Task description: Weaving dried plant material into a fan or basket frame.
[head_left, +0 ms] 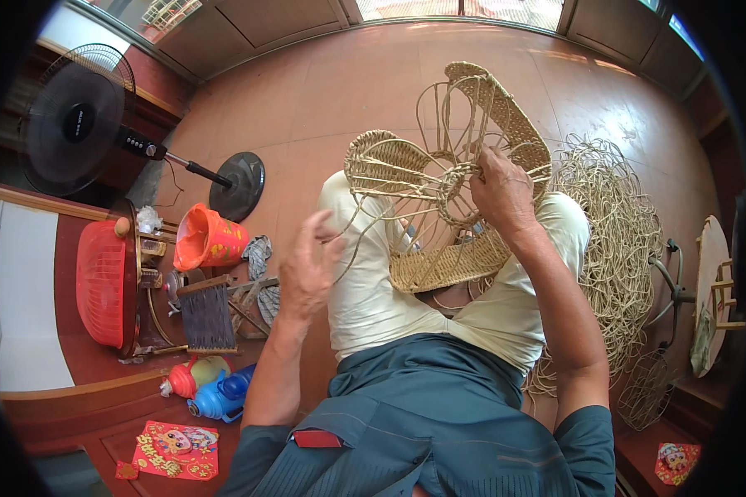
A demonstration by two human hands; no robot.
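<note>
A woven straw-coloured piece of twisted cord, with flared panels and bare looped spokes around a central ring, rests between my knees. My right hand is closed on the cord spokes beside the ring; its fingertips are partly hidden. To the left of the piece, my left hand is raised over my thigh, slightly blurred, its fingers bent and apart. A loose cord strand runs from the piece down past those fingers, and I see no firm grip on it.
A large heap of cord lies to my right, near a round-topped stand. On the left are a floor fan, an orange-red bucket, a small stool, a red basket and a blue flask.
</note>
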